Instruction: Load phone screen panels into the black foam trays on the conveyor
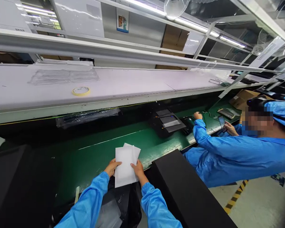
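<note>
At the bottom of the frame, two blue sleeves (86,199) reach up from the edge, and between them sits a black bag (133,202) with crumpled clear plastic (109,213) at its opening. A large black box (180,183) fills the area right of the right sleeve, and another dark surface spreads across the lower left.

Just below the centre of the frame, the left hand (112,167) and the right hand (138,169) grip the white sheets (124,166) from either side. Each thumb presses on the near face, the left at the left edge and the right toward the right edge; the other fingers are mostly hidden behind. The front sheet is nearly upright in the frame, and at least one more shows behind it, turned askew, its corner jutting out at upper right.

Beyond them, the green bench (92,158) runs toward the right. Right of centre, a dark flat panel (170,122) lies on it. At the right side, a co-worker (232,155) in blue extends one hand over the bench and holds a phone-like object (221,121) in the other.

Farther up, a pale shelf (130,82) carries a yellow tape roll (81,91) and, at upper left, stacked clear bags (64,74).
</note>
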Action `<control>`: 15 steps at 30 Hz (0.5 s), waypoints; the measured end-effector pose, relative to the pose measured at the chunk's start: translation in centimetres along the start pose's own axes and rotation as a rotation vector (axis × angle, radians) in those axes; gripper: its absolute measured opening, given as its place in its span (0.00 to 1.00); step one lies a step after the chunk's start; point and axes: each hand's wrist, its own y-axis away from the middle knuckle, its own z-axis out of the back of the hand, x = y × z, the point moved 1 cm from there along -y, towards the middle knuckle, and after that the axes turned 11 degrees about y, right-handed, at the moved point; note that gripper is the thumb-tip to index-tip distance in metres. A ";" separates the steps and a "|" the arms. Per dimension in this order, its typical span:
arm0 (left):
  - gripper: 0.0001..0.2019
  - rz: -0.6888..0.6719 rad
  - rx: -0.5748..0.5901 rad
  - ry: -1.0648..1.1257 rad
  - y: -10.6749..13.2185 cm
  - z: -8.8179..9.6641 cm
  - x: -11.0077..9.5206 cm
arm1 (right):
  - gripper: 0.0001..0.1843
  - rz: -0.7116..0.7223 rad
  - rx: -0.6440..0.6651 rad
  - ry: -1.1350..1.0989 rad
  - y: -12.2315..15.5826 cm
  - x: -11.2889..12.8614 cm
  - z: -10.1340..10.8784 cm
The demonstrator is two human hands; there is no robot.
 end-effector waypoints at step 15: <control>0.44 -0.558 0.191 -0.112 6.5 5.7 -5.6 | 0.52 0.462 0.202 -0.346 4.7 8.0 -0.5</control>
